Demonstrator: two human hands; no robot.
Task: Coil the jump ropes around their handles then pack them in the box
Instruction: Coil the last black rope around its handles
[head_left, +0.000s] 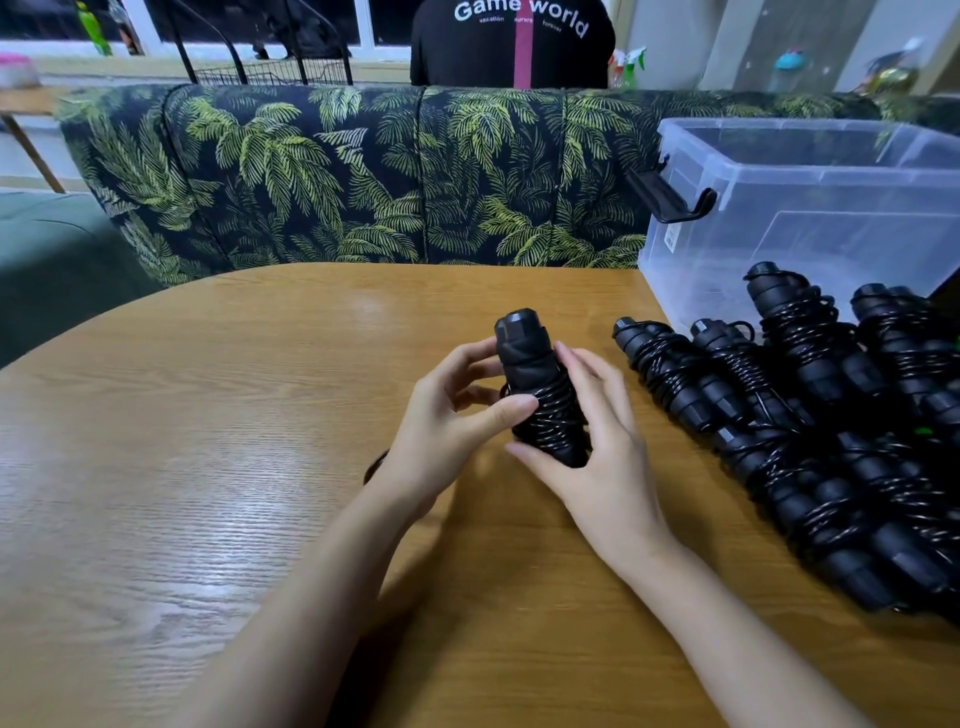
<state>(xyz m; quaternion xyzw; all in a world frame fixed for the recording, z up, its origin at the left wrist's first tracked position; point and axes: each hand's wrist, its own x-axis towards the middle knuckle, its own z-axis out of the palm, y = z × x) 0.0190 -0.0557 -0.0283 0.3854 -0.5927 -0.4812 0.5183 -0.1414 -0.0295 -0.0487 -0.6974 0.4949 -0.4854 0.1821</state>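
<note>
Head view: gripping one coiled jump rope upright over the desk in left hand and right hand (pile of coiled ropes at right, beside clear storage box).

1. A black jump rope, its cord wound round the paired handles, stands tilted just above an oval wooden table.
2. The left hand grips it from the left, thumb pressing on the coiled cord.
3. The right hand holds it from the right, fingers along its side and thumb at its lower end.
4. A pile of coiled black jump ropes lies on the table to the right.
5. Behind the pile stands a clear plastic storage box, lid off, with a black latch.
6. Beyond the table stands a dark sofa with a green palm-leaf print; behind it is a person in a black shirt.
</note>
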